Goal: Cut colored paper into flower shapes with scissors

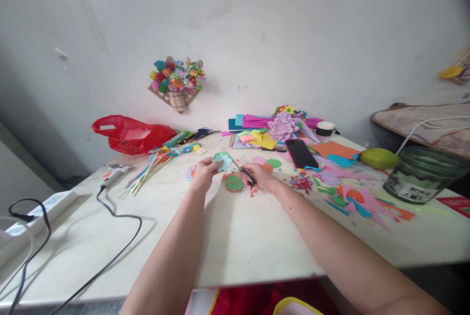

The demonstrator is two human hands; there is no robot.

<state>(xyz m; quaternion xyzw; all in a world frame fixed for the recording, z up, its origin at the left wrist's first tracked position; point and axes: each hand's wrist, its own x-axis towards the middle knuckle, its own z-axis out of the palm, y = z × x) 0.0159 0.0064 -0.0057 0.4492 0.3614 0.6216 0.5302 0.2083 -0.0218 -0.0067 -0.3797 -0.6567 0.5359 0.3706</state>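
Note:
My left hand [206,170] pinches a light-blue and green scalloped cutout [222,161] above the table. In my right hand [259,176] is a pair of scissors [248,176], its blades pointing up and left beside the cutout's right edge. Whether the blades touch the cutout I cannot tell. Just below, between both hands, lies a green and orange scalloped piece [234,183]. A pink and blue cutout [190,173] is partly hidden behind my left hand. Beyond my right hand lie a green disc [273,163] and a pink disc [258,160].
A phone [301,153] and a heap of red-blue snippets [301,183] lie to the right, with coloured scraps [362,200] and a glass jar [413,175] farther over. At left are thin sticks [152,173], a corded glue gun [115,174] and a red bag [134,135].

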